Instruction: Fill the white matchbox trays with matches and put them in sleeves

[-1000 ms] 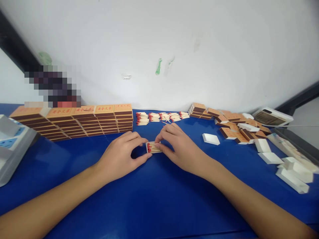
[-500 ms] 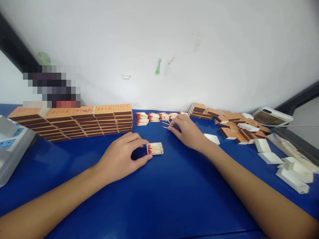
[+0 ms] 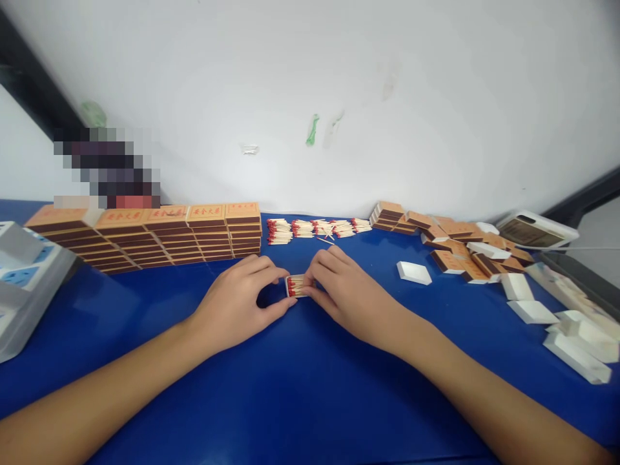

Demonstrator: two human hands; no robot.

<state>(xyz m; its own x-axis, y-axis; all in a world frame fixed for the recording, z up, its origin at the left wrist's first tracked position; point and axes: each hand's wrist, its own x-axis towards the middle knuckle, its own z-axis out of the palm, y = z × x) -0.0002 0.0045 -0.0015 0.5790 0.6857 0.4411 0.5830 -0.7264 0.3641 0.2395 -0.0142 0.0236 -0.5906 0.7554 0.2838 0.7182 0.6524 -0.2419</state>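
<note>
Near the middle of the bench (image 3: 290,387), well back from its near edge, the small white tray (image 3: 287,288) sits open side up, with matches (image 3: 295,286) lying in it, red heads toward the bench's left edge. Your left hand (image 3: 237,297) has thumb and forefinger set on either side of the tray's left end, holding it there. Your right hand (image 3: 349,284) is at the other end, its fingertips drawn together over the tray and the sticks; they hide whether a match is pinched between them, so I cannot tell.

Expect the tray to be very light, probably thin card: stiff enough to keep its shape, yet easy to bow or crush if you squeeze its walls. On the glossy bench it will likely slide at a slight nudge, so brace it low, by the corners, where it should be strongest. The matches look slim and dry; they would probably roll, and could snap if forced sideways. Take them by the bare sticks, since the heads may chip. Along the far edge, match piles (image 3: 303,228) lie in a row, between stacked matchboxes (image 3: 208,232) on the left and loose matchboxes (image 3: 448,261) toward the far right corner.
</note>
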